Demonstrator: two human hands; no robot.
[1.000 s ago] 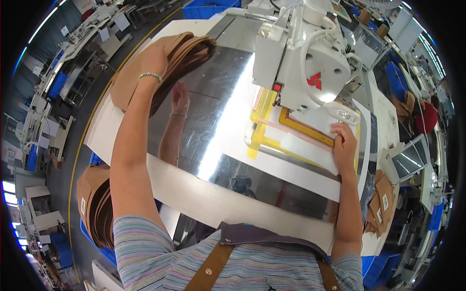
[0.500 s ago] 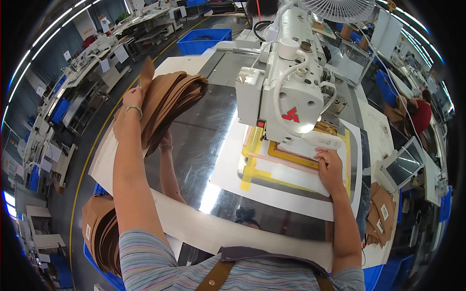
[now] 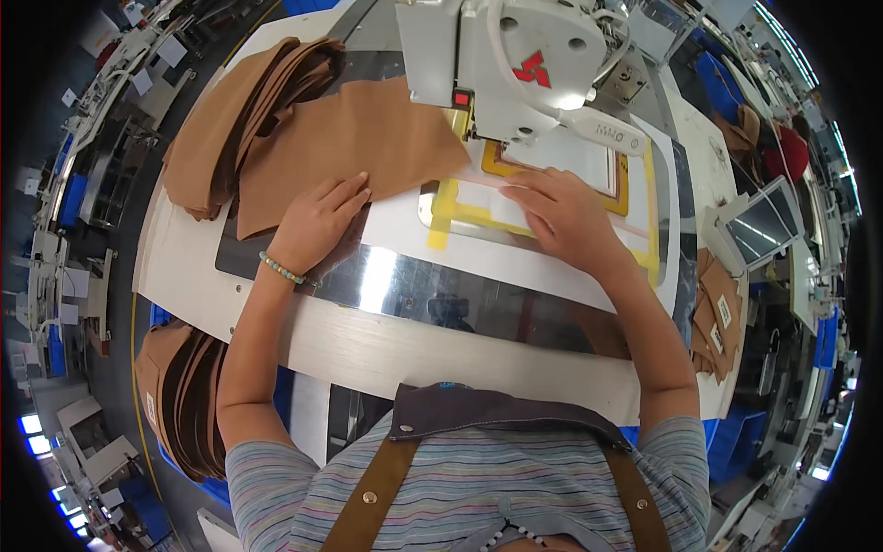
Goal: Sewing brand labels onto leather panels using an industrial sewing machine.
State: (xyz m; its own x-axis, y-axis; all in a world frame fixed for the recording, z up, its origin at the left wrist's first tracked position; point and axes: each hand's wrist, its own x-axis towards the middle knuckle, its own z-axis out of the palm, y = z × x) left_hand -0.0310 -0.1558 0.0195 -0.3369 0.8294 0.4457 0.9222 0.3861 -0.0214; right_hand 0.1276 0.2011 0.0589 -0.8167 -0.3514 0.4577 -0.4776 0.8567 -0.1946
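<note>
Brown fabric panel (image 3: 345,143), smooth, angular; left hand (image 3: 319,219) at edge, grip unclear; right hand (image 3: 566,216) unclenched.

A screen (image 3: 757,224) stood at the frame's right, below a person in red (image 3: 788,155) and a blue bin (image 3: 717,87) at the upper right. A second bin (image 3: 739,440) sat lower right; a yellow floor line (image 3: 138,396) ran down the left.
</note>
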